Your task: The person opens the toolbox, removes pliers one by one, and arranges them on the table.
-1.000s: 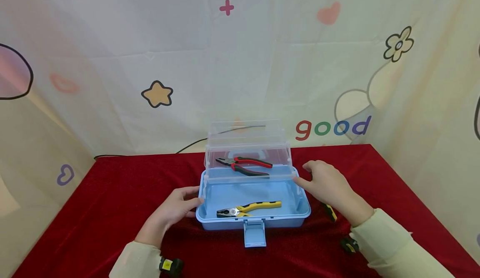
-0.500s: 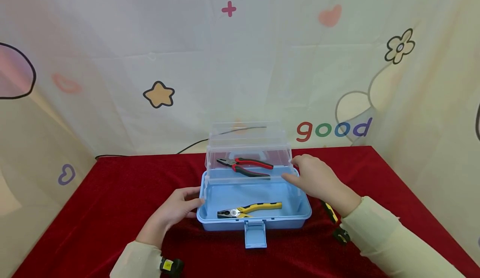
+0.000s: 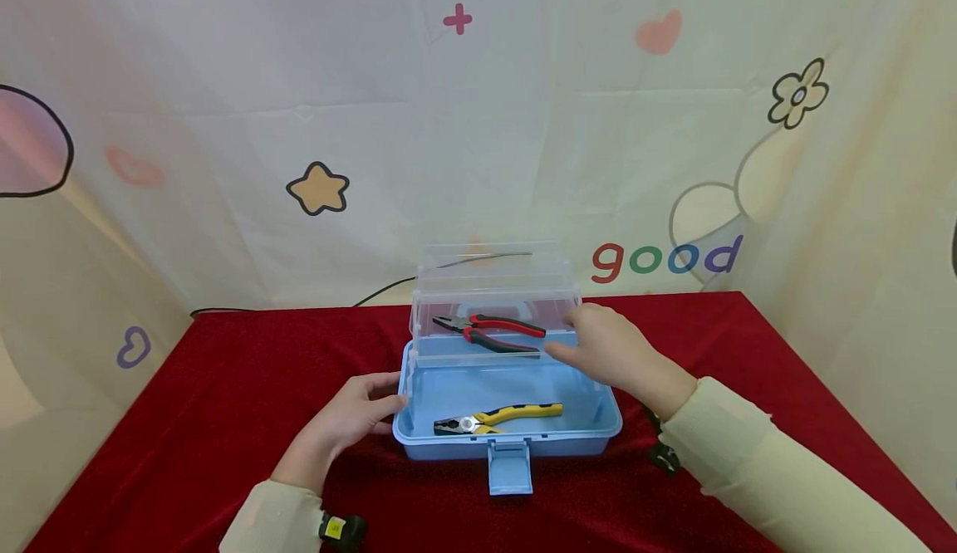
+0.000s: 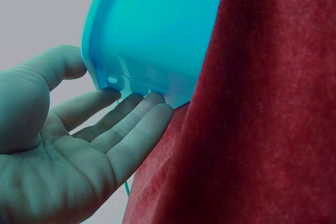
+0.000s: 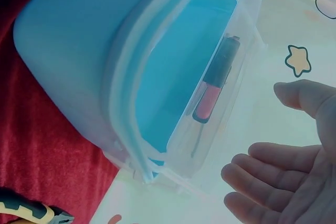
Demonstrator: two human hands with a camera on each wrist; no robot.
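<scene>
Just moved inward with the right hand (image 3: pixel 611 349), open and empty, seemingly within reach of the red-handled pliers (image 3: pixel 504 321) in the clear tray (image 3: pixel 449 361). Touching the blue toolbox (image 3: pixel 449 450) with the left hand (image 3: pixel 360 410), fingers relaxed.

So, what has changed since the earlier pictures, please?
The right hand moved leftward, toward the red-and-black pliers; it took hold of nothing. The left hand stayed at the left end of the blue toolbox, and neither these pliers nor the yellow-and-black pliers moved.
</scene>
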